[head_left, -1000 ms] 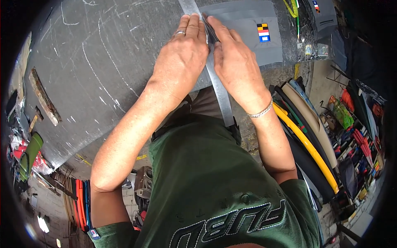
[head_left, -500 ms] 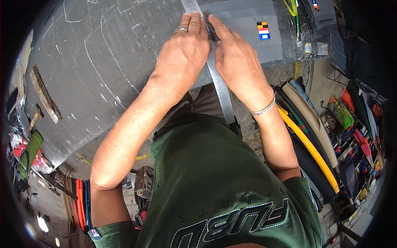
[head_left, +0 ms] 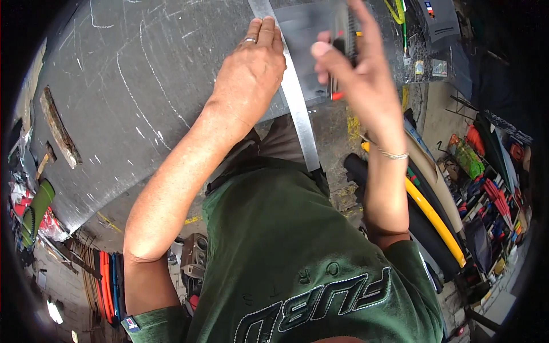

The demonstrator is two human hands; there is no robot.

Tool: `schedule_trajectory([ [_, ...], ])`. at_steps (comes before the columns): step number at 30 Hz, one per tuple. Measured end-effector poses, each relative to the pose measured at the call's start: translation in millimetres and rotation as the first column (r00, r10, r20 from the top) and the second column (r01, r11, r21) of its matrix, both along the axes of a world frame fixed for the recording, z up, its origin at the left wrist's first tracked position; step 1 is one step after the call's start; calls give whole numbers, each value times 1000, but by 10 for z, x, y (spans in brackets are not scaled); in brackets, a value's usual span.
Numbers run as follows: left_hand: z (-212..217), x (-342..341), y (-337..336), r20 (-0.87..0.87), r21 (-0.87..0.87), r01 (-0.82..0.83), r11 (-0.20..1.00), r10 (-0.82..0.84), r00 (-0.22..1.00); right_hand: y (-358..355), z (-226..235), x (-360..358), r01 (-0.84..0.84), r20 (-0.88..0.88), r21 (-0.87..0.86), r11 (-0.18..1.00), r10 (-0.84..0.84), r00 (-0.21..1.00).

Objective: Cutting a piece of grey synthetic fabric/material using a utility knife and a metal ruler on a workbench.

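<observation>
My left hand (head_left: 254, 66) lies flat with fingers stretched out, pressing at the left edge of a long metal ruler (head_left: 302, 114). The ruler runs from the work table past its front edge toward my waist. Right of it lies a smooth grey sheet (head_left: 297, 26), partly hidden by my right hand. That right hand (head_left: 366, 74) is raised over the sheet, apart from the ruler and smeared by motion. Between its thumb and fingers is a dark slim tool with red parts (head_left: 336, 95); blur hides its exact kind.
The dark, chalk-marked table (head_left: 171, 68) bears a rough wood strip (head_left: 60, 128) and a hammer (head_left: 46, 160) at left. More grey pieces (head_left: 437, 20) lie at far right. Below stand rolls of material, one yellow (head_left: 434, 217), and a cluttered pile (head_left: 492, 200).
My right hand has left the ruler's edge, moving right and upward with the dark tool, its fingers spreading. My left hand has stayed almost in place by the ruler.
</observation>
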State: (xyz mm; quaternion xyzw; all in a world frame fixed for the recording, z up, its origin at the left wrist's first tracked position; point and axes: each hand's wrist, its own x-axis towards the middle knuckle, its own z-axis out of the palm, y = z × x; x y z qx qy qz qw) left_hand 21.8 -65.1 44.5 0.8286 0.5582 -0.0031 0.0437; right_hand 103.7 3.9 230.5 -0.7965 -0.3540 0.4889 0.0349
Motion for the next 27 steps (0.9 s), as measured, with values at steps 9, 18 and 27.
schedule_trajectory([
  [9, 14, -2, -16, -24, 16, 19, 1000, -19, 1000, 286, -798, 1403, 234, -912, 411, 881, 396, 109],
  [18, 15, -13, -8, 99, -29, -75, 997, 78, 992, 892, -1264, 1189, -271, 22, 916, 297, 636, 771],
  [27, 26, -2, -27, 64, -20, -73, 997, 74, 995, 1028, -1534, 231, 199, -731, 604, 772, 438, 523],
])
